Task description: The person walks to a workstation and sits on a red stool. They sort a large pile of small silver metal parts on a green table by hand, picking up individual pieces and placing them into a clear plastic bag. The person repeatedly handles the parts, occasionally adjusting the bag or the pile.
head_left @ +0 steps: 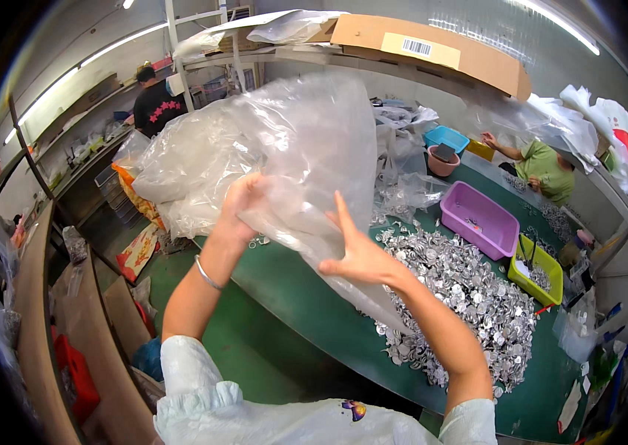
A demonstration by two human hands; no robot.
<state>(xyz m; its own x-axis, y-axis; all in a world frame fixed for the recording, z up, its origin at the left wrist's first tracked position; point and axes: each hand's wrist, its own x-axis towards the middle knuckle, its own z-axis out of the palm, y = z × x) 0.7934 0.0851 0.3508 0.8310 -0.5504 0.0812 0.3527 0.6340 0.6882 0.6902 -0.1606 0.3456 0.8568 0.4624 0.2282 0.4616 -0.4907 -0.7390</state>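
Observation:
A large clear plastic bag (321, 141) is held up in front of me, its upper part billowed and its lower edge trailing down over the green table. My left hand (243, 204) grips it near the middle, fingers partly hidden by the film. My right hand (358, 252) is against the bag's right side, thumb and fingers spread apart. Below and to the right of that hand lies a big heap of small silver metal pieces (469, 304). More bunched clear plastic (188, 159) is behind the bag on the left.
On the green table (291, 297) stand a purple basket (503, 247), a yellow-green basket (552, 285), a blue basket (446, 130) and a pink bowl (441, 167). A person in green (547, 170) works across the table; another in black (156, 107) stands far left. Cardboard (358, 33) lies on an overhead shelf.

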